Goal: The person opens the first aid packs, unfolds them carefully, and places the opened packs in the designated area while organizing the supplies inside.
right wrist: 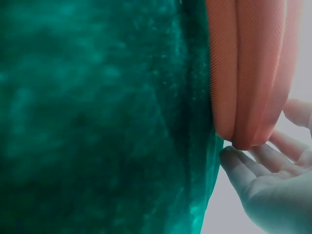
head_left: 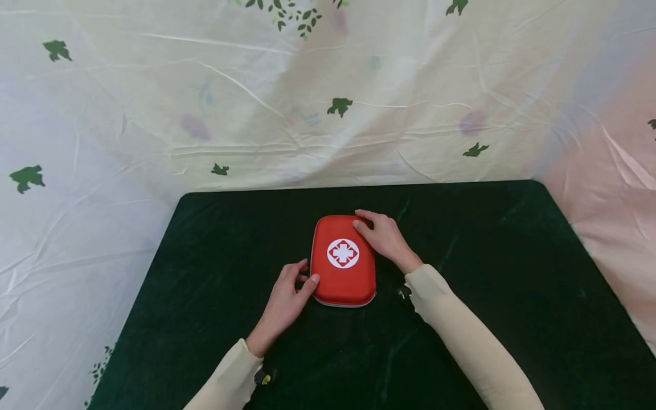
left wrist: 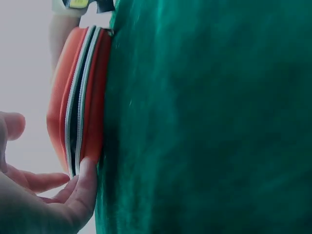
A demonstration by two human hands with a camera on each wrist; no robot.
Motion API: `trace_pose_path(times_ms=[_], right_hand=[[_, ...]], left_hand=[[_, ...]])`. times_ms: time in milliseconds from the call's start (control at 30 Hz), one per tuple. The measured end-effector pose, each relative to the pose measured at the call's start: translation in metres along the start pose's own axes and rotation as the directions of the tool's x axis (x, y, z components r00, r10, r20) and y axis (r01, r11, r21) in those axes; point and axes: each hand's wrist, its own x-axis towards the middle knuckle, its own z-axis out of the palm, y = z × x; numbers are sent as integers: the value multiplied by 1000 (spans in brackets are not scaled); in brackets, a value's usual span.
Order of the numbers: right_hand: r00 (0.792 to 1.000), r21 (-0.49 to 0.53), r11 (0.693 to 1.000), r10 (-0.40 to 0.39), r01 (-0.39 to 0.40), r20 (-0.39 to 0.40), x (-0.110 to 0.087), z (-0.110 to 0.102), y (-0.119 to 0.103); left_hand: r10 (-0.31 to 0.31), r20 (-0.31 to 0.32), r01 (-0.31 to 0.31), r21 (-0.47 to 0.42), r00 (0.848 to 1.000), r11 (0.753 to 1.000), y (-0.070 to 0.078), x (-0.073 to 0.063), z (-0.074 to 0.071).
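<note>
A red first-aid case (head_left: 344, 286) with a white cross emblem (head_left: 343, 253) lies flat on the dark green cloth. My left hand (head_left: 285, 293) is at its left side, fingertips touching the lower half while the thumb stays apart from the lid in the left wrist view. Along that side the zipper (left wrist: 73, 112) is undone, and a narrow dark gap runs between its two pale tracks. At the far right corner my right hand (head_left: 385, 236) holds the case, thumb over the top and fingers (right wrist: 239, 170) against the far end. The contents are hidden.
Dark green cloth (head_left: 205, 256) covers the table, whose far edge meets a pale curtain (head_left: 389, 68) with leaf and bird prints. Curtain fabric also hangs on the left and right. A dark device (head_left: 263, 377) sits at the left wrist.
</note>
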Motion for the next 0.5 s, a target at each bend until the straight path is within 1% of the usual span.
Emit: trace_pose_path(times_ms=[133,200,300,333,400,467,500], right_hand=[[999,-9,999,-38,38,11,-7,-2,2],[998,-14,998,-67,67,14,-11,-3,2],[995,-21,995,-95,96,12,-17,-4,2],[995,-24,995,-100,100,13,-20,-4,2],[994,-35,994,-104,105,18,-26,-5,0],[994,-52,992,-109,111,26,-32,-7,-1],[993,-64,991,-114,115,29,-35,-7,-1]], left_hand=[[30,2,-30,26,1000,999,3,14,-2],[30,3,-30,31,1000,999,5,21,-3],[41,12,-42,21,999,999,2,29,-3],[51,15,-51,7,999,999,0,31,-2],[66,22,-65,-33,998,997,-9,37,-1],[60,30,-57,-89,998,994,-15,40,0],[47,33,-43,-113,998,993,-16,41,0]])
